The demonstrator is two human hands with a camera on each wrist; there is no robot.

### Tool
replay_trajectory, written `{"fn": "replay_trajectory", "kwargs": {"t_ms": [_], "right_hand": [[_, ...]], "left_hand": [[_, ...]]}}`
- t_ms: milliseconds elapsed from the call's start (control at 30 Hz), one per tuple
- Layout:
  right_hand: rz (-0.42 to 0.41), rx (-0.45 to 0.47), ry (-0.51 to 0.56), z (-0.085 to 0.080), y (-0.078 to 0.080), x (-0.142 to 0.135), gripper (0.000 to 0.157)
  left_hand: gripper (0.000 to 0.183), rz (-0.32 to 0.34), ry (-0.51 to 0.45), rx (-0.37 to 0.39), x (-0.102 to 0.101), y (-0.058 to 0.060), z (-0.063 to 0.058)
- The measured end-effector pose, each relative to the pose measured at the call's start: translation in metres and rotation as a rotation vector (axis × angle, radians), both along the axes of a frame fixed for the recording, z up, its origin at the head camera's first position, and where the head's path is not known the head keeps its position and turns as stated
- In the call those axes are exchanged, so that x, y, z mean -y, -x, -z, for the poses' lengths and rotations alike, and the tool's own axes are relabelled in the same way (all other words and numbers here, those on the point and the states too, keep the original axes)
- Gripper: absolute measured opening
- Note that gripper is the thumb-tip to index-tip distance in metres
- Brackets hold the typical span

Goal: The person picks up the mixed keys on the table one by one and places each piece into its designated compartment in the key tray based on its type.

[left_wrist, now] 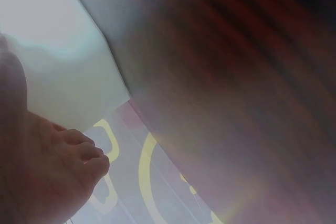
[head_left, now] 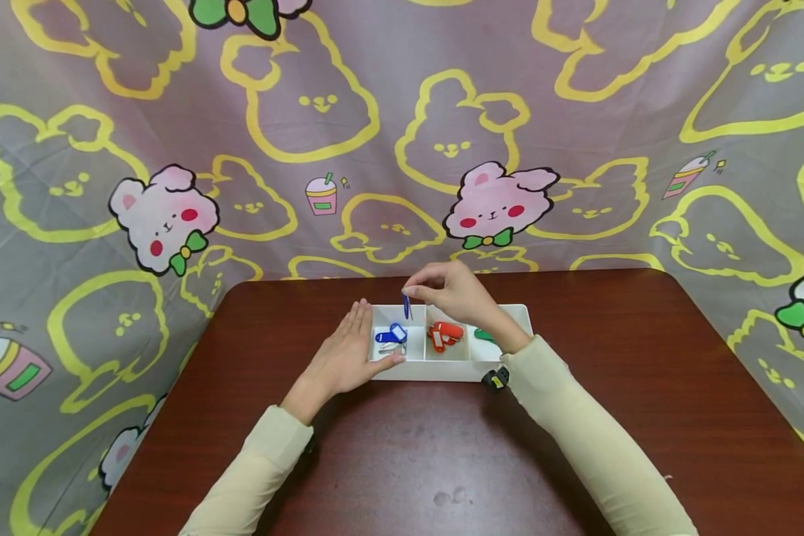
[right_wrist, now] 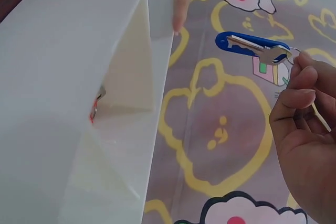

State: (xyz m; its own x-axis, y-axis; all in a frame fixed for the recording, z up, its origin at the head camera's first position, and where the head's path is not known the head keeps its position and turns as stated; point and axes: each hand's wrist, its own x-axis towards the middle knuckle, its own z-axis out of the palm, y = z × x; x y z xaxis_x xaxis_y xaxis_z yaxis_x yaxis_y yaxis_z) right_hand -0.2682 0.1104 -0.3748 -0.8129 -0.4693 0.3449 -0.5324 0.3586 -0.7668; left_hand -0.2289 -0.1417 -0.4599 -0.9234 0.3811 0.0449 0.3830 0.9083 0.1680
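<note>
My right hand (head_left: 457, 292) pinches a key with a blue key tag (right_wrist: 252, 44) by its ring, and the tag dangles above the left compartment of a white divided box (head_left: 435, 371). My left hand (head_left: 345, 350) rests along the box's left end, fingers straight, thumb on the front rim. Blue key tags (head_left: 391, 334) with keys lie in the left compartment. Red key tags (head_left: 444, 335) lie in the middle one. In the right compartment a green key tag (head_left: 484, 335) is partly hidden behind my right wrist.
The box stands on a dark red-brown table (head_left: 402, 447), near its far edge. Behind it hangs a curtain (head_left: 375, 179) printed with cartoon bears and rabbits. A black wrist device (head_left: 496, 378) is under my right sleeve.
</note>
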Motion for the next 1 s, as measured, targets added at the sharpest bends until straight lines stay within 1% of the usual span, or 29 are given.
{"fn": "replay_trajectory", "kwargs": {"t_ms": [100, 300, 767, 1000], "right_hand": [[-0.025, 0.0, -0.022, -0.002, 0.003, 0.005, 0.014], [-0.067, 0.038, -0.085, -0.009, 0.005, 0.016, 0.014], [-0.109, 0.054, -0.282, -0.014, 0.015, 0.034, 0.012], [-0.111, 0.071, -0.332, -0.012, 0.021, 0.037, 0.014]], "left_hand": [[0.124, 0.0, 0.0, 0.005, 0.0, 0.0, -0.001], [0.123, 0.01, -0.004, -0.003, 0.001, -0.001, -0.001], [0.125, 0.015, -0.023, 0.002, 0.003, -0.001, 0.0], [0.125, 0.02, -0.023, 0.005, 0.003, 0.0, 0.001]]}}
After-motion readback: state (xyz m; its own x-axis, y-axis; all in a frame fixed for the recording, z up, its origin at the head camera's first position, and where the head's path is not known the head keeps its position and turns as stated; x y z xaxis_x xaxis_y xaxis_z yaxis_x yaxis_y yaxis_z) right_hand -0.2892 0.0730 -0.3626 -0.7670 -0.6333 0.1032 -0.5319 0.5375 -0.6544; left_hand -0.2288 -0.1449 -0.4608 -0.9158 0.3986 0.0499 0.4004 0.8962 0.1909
